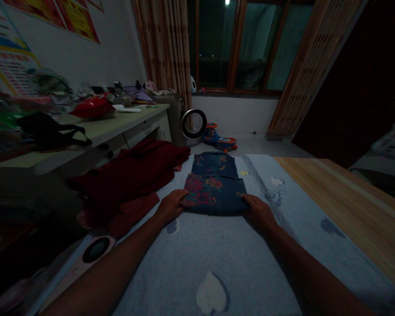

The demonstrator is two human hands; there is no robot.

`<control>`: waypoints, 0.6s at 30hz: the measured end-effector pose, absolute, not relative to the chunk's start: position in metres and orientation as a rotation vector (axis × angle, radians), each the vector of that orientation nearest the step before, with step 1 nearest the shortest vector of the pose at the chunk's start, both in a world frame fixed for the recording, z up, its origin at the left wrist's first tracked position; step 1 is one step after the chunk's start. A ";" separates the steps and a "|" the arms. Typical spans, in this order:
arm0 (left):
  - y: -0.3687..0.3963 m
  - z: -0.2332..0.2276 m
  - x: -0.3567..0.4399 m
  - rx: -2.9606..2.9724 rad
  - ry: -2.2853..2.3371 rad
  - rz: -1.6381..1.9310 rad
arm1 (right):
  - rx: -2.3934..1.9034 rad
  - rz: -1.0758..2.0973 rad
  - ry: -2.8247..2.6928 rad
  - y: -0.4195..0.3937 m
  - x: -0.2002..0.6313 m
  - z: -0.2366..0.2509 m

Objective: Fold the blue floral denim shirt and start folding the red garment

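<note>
Blue floral folded garment, probably light, soft, non-slip: your left hand and right hand have fingers clamped on opposite side edges, sensible holds.

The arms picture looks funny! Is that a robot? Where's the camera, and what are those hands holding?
No robot here: these are a person's own bare left hand and right hand. The person wears the camera on their head, so it looks forward and down, and the arms reach in from the bottom of the picture. Both hands hold a folded blue garment with printed flowers, one hand at each side. It lies on a pale blue sheet. To its left is a heap of dark red cloth.
</note>
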State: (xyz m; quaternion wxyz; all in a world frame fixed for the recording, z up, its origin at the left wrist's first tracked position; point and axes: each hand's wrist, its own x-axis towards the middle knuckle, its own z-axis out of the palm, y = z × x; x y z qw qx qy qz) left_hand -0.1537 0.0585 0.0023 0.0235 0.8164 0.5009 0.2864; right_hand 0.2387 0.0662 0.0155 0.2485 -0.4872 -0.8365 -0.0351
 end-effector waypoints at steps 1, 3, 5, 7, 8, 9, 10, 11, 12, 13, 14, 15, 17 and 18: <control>0.059 0.002 -0.155 2.470 1.563 0.913 | -1.345 -0.069 -2.205 0.069 0.241 0.015; 0.063 0.000 -0.155 2.373 1.556 0.959 | -1.405 0.027 -2.053 0.075 0.244 0.013; 0.071 -0.002 -0.154 2.303 1.526 1.001 | -1.433 0.173 -1.937 0.082 0.243 0.011; 0.079 -0.004 -0.153 2.268 1.487 1.038 | -1.391 0.307 -1.872 0.088 0.241 0.009; 0.083 -0.006 -0.152 2.266 1.459 1.045 | -1.344 0.350 -1.864 0.091 0.239 0.007; 0.086 -0.007 -0.151 2.271 1.427 1.045 | -1.292 0.375 -1.869 0.093 0.237 0.005; 0.089 -0.009 -0.150 2.278 1.398 1.042 | -1.240 0.387 -1.887 0.096 0.236 0.003; 0.091 -0.009 -0.149 2.284 1.378 1.036 | -1.197 0.390 -1.912 0.098 0.236 0.000; 0.092 -0.009 -0.149 2.287 1.370 1.028 | -1.168 0.385 -1.940 0.101 0.236 -0.003; 0.093 -0.008 -0.149 2.292 1.373 1.019 | -1.157 0.373 -1.970 0.103 0.238 -0.006; 0.093 -0.006 -0.149 2.304 1.382 1.001 | -1.165 0.351 -2.000 0.106 0.239 -0.007; 0.092 -0.004 -0.149 2.325 1.390 0.970 | -1.184 0.320 -2.031 0.108 0.241 -0.008; 0.092 0.001 -0.151 2.387 1.396 0.883 | -1.240 0.245 -2.093 0.112 0.245 -0.007; 0.092 0.003 -0.152 2.417 1.399 0.843 | -1.267 0.214 -2.122 0.113 0.247 -0.005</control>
